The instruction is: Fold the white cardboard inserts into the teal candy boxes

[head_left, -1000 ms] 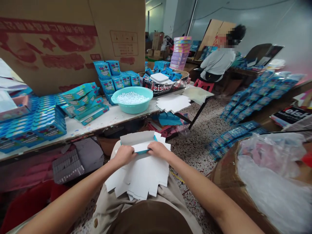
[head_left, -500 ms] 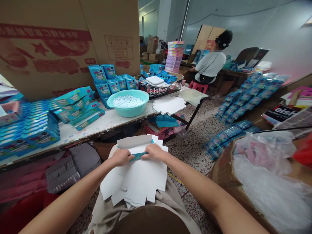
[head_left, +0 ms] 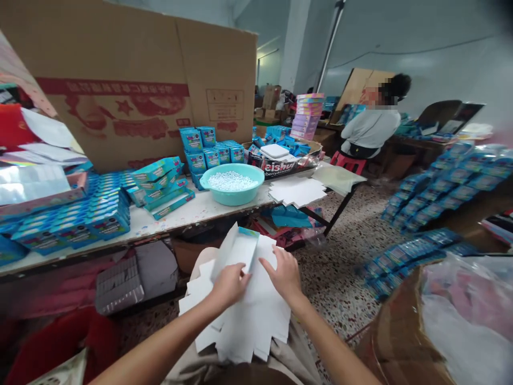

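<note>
A partly folded carton [head_left: 237, 252], white inside with blue edges, stands over a pile of flat white carton blanks [head_left: 262, 310] on my lap. My left hand [head_left: 230, 284] is closed on its near end, thumb and fingers bent together at the corner. To the right of the carton, my right hand [head_left: 285, 271] hovers over the blanks with thumb and fingers apart, holding nothing. A flap on the carton's left side stands up. The underside of the carton is hidden.
A turquoise basin [head_left: 232, 199] of small pale pieces stands on the table [head_left: 176, 223], among blue packets [head_left: 108, 208] and an open display box [head_left: 280, 167]. Further blanks [head_left: 297, 191] lie at the table's end. A large cardboard box [head_left: 395, 321] is at my right; a person [head_left: 371, 128] sits beyond.
The carton has turned from lying crosswise to pointing away from me. My right hand has let go of it and opened to its right. The view has swung left.
</note>
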`<state>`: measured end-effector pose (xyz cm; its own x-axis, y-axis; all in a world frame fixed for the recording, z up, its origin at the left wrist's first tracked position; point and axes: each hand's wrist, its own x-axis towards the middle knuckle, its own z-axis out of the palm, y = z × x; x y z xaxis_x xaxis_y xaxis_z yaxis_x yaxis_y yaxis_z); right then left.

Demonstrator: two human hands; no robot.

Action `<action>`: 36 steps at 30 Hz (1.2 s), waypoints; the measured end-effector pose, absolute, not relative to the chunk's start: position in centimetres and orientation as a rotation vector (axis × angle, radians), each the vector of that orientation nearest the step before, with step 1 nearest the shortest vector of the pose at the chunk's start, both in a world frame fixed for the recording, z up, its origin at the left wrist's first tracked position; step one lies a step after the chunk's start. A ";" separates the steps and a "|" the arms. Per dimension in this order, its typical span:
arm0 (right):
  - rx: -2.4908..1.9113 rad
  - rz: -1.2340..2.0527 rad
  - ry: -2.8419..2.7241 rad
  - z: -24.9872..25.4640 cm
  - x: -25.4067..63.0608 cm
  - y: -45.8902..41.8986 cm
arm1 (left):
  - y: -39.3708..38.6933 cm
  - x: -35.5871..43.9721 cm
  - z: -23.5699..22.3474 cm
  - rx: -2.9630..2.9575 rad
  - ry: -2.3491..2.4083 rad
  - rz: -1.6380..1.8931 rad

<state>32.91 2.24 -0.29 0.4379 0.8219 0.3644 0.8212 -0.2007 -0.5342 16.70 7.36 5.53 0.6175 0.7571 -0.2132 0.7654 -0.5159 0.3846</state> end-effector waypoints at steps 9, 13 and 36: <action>-2.143 0.511 -1.444 -1.1 32.0 2.8 | 2.0 13.0 7.6 2.586 0.641 0.427; -2.054 0.342 -1.787 0.2 33.2 3.1 | 6.5 9.0 8.2 2.972 0.760 0.743; -1.716 -0.029 -2.227 -2.0 33.7 -3.8 | 9.3 6.6 1.0 3.243 0.524 0.481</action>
